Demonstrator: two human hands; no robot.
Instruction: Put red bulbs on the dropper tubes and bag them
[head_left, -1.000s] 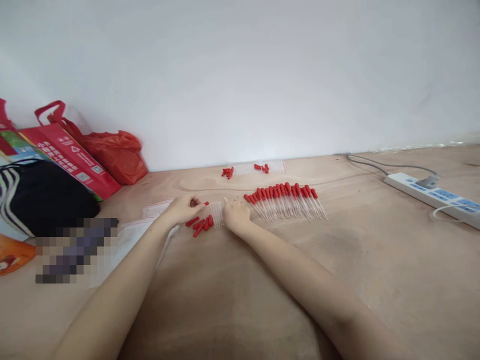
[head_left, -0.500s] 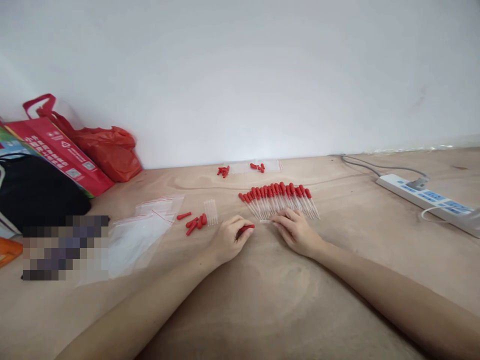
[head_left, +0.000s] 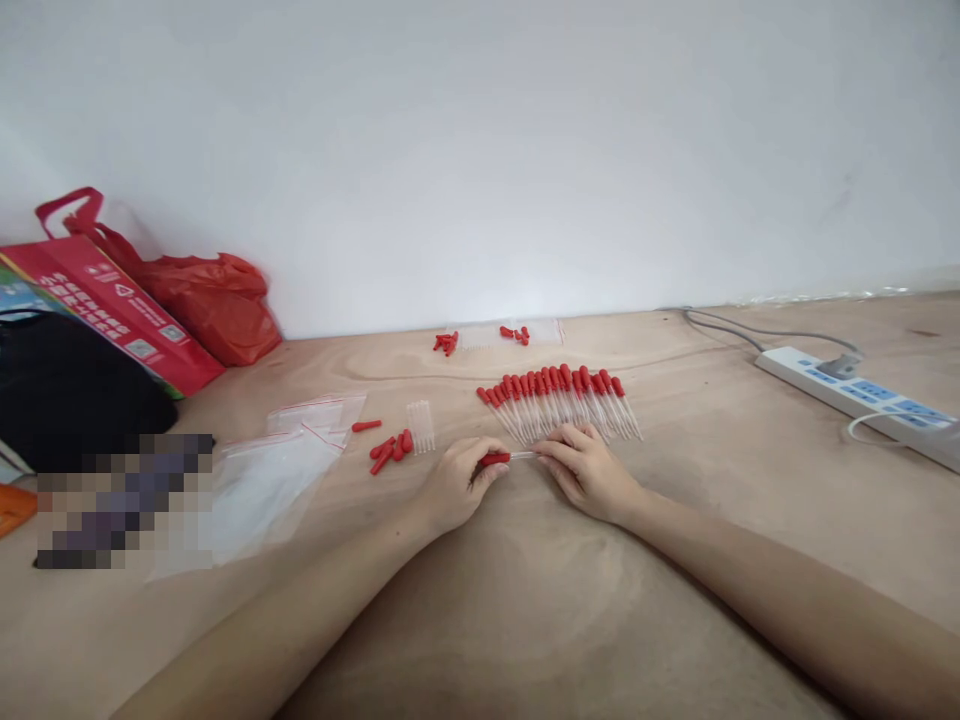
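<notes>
My left hand (head_left: 466, 482) is closed on a red rubber dropper bulb (head_left: 496, 459), its open end facing right. Pinched in the fingers of my right hand (head_left: 589, 470) is a clear dropper tube (head_left: 523, 455), whose left end meets the bulb's mouth. How far the tube sits inside the bulb cannot be made out. Just beyond my hands lies a slanted row of droppers with red bulbs (head_left: 555, 382). Left of my left hand are several loose red bulbs (head_left: 390, 450) and a small group of clear tubes (head_left: 421, 427).
Clear zip bags (head_left: 277, 480) lie at the left, near a black bag (head_left: 82, 390) and red bags (head_left: 214, 300). Near the wall, more red bulbs (head_left: 446, 344) rest by a clear bag (head_left: 480, 334). A white power strip (head_left: 855, 395) with cables is at the right.
The bulb and the tube have come together; earlier a gap lay between them. My right hand has shifted slightly left and nearer, and the view has turned a little.
</notes>
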